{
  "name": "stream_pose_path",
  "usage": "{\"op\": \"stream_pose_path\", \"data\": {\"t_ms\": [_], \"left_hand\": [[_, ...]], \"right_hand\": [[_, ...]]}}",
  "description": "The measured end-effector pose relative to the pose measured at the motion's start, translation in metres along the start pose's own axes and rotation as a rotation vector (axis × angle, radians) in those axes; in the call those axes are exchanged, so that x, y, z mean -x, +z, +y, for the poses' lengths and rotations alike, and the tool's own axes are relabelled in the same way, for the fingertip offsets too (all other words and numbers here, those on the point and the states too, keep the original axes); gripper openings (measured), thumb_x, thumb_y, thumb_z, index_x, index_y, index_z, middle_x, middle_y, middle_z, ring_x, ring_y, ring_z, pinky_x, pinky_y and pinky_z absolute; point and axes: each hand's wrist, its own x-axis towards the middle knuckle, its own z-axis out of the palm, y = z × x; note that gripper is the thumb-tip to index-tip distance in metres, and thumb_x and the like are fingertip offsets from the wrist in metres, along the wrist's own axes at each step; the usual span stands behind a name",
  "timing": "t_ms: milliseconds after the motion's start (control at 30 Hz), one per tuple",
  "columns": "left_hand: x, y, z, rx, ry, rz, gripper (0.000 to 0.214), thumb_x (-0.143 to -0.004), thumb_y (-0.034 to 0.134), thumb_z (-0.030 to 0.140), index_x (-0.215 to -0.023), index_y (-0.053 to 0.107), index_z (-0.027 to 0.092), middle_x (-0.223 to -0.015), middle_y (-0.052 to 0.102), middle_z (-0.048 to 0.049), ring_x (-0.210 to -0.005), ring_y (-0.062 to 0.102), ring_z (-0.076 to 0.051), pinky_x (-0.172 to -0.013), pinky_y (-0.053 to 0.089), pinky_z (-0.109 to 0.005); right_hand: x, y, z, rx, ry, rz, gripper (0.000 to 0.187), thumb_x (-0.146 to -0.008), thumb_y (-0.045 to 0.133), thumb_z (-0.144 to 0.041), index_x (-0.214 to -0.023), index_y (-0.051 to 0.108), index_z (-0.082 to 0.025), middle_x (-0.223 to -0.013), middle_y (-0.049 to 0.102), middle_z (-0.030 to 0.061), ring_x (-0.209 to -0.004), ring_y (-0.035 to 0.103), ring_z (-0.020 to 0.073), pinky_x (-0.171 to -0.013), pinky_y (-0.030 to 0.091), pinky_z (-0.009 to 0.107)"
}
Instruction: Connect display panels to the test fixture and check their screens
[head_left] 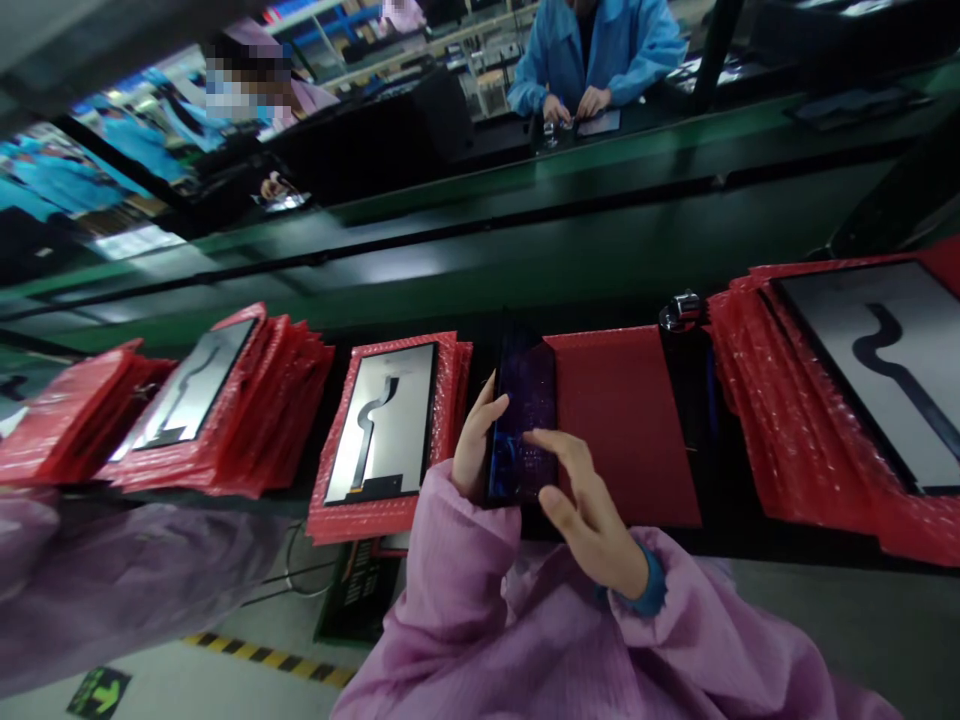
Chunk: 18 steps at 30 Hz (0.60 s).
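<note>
Left hand [474, 440] grips the near left edge of a dark purple screen panel [525, 420]; right hand [592, 515], fingers spread apart, touches its face beside a red mat [622, 420].

The person wears a loose pink-lilac work smock of thin fabric with a fine woven stripe, and it creases into soft folds along both arms. The left sleeve [465, 560] is wide and bunches up in a thick roll at the wrist. The right sleeve [720, 640] ends in a snug blue knitted cuff [651, 585] that peeks out from under the pink cloth. Both hands, the left hand [474, 440] and the right hand [592, 515], are bare, with no gloves, rings or watch showing.
</note>
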Motion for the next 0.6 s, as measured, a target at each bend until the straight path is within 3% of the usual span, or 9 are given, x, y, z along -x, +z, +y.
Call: {"op": "stream_pose_path", "data": {"t_ms": [100,167,233,333,433,600], "left_hand": [[-0.004,-0.009,-0.002,0.226,-0.198,-0.034,0.048,-0.092,0.040,0.043,-0.133,0.054,0.023,-0.112,0.075,-0.0080,-0.100,0.073,-0.026,-0.078,0.062,-0.041],[-0.006,-0.015,-0.002,0.264,-0.270,-0.023,0.051,-0.087,0.044,0.045,-0.131,0.055,0.022,-0.109,0.075,-0.0075,-0.100,0.073,-0.028,-0.076,0.062,-0.041],[-0.006,-0.021,0.001,0.349,-0.338,0.006,0.050,-0.083,0.049,0.044,-0.125,0.059,0.019,-0.106,0.076,-0.0074,-0.097,0.073,-0.029,-0.075,0.062,-0.042],[-0.005,-0.026,0.007,0.635,-0.474,-0.031,0.047,-0.077,0.055,0.040,-0.114,0.066,0.014,-0.105,0.076,-0.0106,-0.096,0.073,-0.033,-0.076,0.062,-0.044],[-0.008,-0.020,0.012,0.942,-0.574,-0.109,0.052,-0.075,0.060,0.042,-0.114,0.067,0.009,-0.108,0.076,-0.0140,-0.104,0.070,-0.038,-0.085,0.059,-0.047],[-0.022,0.013,-0.003,1.179,-0.463,-0.142,0.056,-0.083,0.058,0.051,-0.123,0.064,0.013,-0.120,0.073,-0.0123,-0.122,0.063,-0.036,-0.104,0.050,-0.047]], "right_hand": [[-0.005,-0.009,0.016,0.034,0.259,0.146,0.053,-0.096,0.044,-0.055,-0.140,0.045,-0.025,-0.142,0.051,0.0115,-0.136,0.043,0.0260,-0.118,0.032,0.055],[-0.009,-0.013,0.029,0.033,0.405,0.144,0.063,-0.094,0.046,-0.060,-0.145,0.041,-0.024,-0.142,0.049,0.0140,-0.137,0.042,0.0278,-0.119,0.030,0.057],[-0.012,-0.014,0.034,0.006,0.460,0.083,0.072,-0.093,0.045,-0.063,-0.152,0.032,-0.024,-0.145,0.047,0.0146,-0.140,0.040,0.0277,-0.121,0.027,0.057],[-0.015,-0.017,0.025,-0.016,0.385,-0.015,0.076,-0.094,0.041,-0.066,-0.158,0.023,-0.029,-0.157,0.035,0.0099,-0.148,0.028,0.0260,-0.124,0.020,0.055],[-0.019,-0.024,0.009,0.090,0.217,-0.003,0.072,-0.095,0.037,-0.068,-0.156,0.028,-0.032,-0.160,0.031,0.0061,-0.149,0.026,0.0256,-0.124,0.019,0.054],[-0.022,-0.051,-0.003,0.415,0.119,0.095,0.065,-0.093,0.039,-0.070,-0.145,0.050,-0.033,-0.151,0.042,0.0079,-0.141,0.034,0.0303,-0.118,0.030,0.057]]}}
